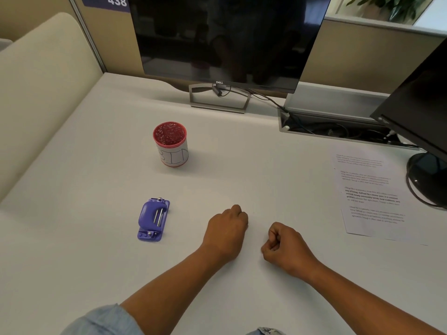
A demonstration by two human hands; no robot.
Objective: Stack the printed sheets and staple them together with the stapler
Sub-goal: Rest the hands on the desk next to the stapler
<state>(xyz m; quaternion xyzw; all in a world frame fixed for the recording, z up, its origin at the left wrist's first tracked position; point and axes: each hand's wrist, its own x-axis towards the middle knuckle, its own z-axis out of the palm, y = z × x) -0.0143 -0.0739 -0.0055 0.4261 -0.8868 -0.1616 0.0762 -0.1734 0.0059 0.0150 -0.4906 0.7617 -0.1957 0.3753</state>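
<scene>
Both our hands rest on the desk (96,165) near the middle of its front edge, and neither holds anything: the left hand (227,228) is curled into a loose fist with knuckles up, and the right hand (283,245) is closed in a fist beside it, the two near each other but not touching. The printed sheets (370,189) lie flat toward the desk's right edge, just beside the round foot of the second monitor (420,110), and they look to be overlapping already, though we cannot tell how many there are. The stapler (153,220) (a squat purple one) sits toward the left side of the desk, well apart from the paper, with the red cup (170,143) behind it toward the back edge. As we judge it, the task has not begun, so the step in hand is gathering the sheets. To do it well, we reach with the right hand, slide the paper away from the monitor foot and its cable so nothing snags, then bring it to the open middle of the desk. There we square the edges by tapping them on the surface with both hands before we fetch the stapler with the left, since a skewed stack would staple crooked.
</scene>
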